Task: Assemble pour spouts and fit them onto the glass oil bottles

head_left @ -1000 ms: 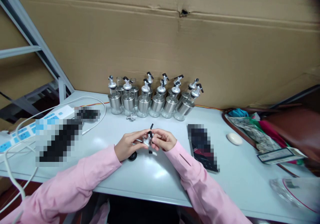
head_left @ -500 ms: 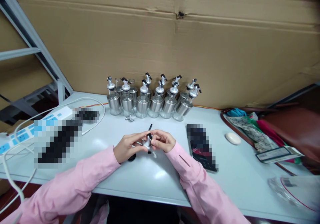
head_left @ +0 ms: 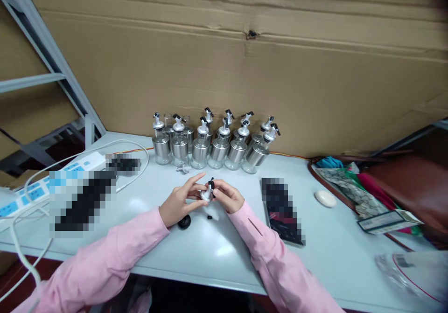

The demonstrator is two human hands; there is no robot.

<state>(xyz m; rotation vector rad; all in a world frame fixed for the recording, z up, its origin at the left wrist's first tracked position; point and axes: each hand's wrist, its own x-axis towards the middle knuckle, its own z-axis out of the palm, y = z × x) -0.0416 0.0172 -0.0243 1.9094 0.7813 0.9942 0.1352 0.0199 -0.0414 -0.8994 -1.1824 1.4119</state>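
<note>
Between my two hands, above the table, is a silver pourer spout (head_left: 207, 193) with a black flip lever. My left hand (head_left: 180, 202) pinches its silver base from the left, thumb below and fingers above. On the other side, my right hand (head_left: 227, 195) grips the black lever part, its fingertips partly hidden behind it. A round black cap (head_left: 184, 221) lies under my left wrist. Near it on the table is a small black piece (head_left: 210, 217). Farther back a loose silver spout part (head_left: 183, 168) lies in front of the bottles.
Several glass and steel bottles (head_left: 219, 152), most topped with spouts, stand along the cardboard wall (head_left: 224, 79). A power strip (head_left: 75, 168) with white cables is at left. At right are a dark tablet-like device (head_left: 283, 210), a white oval object (head_left: 325, 198), a small box (head_left: 388, 222) and a brown bag (head_left: 406, 187).
The spout has turned and risen slightly between my hands, and its black lever sits differently. My left index finger has lifted away from it. The camera view has tilted up a little.
</note>
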